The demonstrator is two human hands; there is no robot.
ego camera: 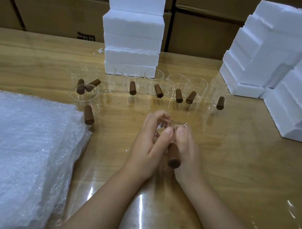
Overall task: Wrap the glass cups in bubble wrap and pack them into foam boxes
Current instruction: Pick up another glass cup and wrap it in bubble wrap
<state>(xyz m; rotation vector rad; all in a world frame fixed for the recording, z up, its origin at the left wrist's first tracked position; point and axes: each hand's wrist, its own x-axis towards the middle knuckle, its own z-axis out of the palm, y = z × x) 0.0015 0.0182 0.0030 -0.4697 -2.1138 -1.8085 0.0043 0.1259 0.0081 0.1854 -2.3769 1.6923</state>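
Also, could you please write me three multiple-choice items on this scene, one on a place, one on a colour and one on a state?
1. Where does the bubble wrap stack lie?
A. on the table, at the person's left
B. on top of a foam box
C. on the floor

2. What colour are the cups' handles?
A. blue
B. brown
C. white

3. How is the glass cup at the middle?
A. wrapped and boxed
B. lying on its side, untouched
C. bare, held by the left hand and right hand

Answers: 1 A, the sheets lie on the table's left side; 2 B, each handle is brown; 3 C, both hands' fingers curl round the unwrapped cup.
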